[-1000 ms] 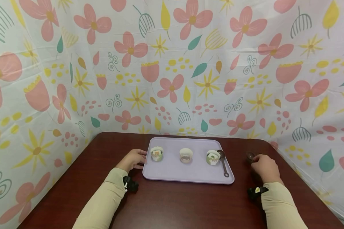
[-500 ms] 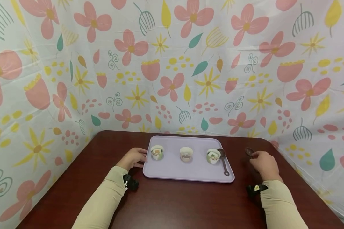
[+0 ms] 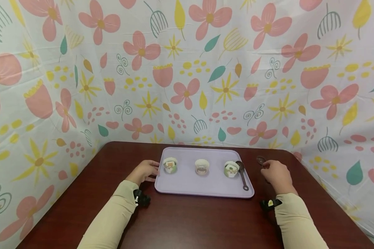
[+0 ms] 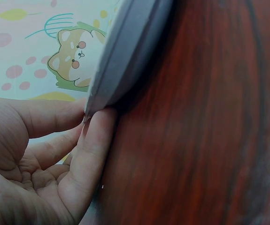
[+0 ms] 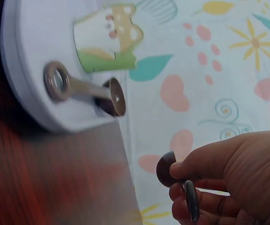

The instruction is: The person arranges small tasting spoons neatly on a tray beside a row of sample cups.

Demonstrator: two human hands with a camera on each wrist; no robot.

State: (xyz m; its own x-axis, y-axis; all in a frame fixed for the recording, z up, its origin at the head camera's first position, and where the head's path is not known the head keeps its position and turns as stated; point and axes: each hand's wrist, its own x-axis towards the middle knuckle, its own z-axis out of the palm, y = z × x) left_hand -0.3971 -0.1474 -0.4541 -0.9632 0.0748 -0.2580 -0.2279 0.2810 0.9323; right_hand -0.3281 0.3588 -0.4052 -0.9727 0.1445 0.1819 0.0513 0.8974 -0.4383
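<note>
My left hand [image 3: 143, 172] pinches the left rim of a pale purple tray [image 3: 190, 188]; the left wrist view shows thumb and fingers on either side of the edge. Right of the tray, my right hand [image 3: 278, 175] holds a brown measuring spoon [image 3: 260, 159] by its handle, bowl pointing away from me. In the right wrist view the bowl [image 5: 165, 171] shows beyond the thumb, and the handle is partly hidden by fingers. A second brown measuring spoon [image 3: 243, 180] lies at the tray's right side, its ring end toward me, beside the right-hand small cup [image 3: 231, 169].
A left cup [image 3: 169, 166] and a middle cup [image 3: 202, 167] also stand on the tray, all in one row with animal prints. The dark red-brown table [image 3: 187, 224] ends at a floral curtain [image 3: 187, 76] behind and along both sides.
My right hand has moved left toward the tray, carrying the measuring spoon slightly farther from me. The left hand, tray and cups keep their places.
</note>
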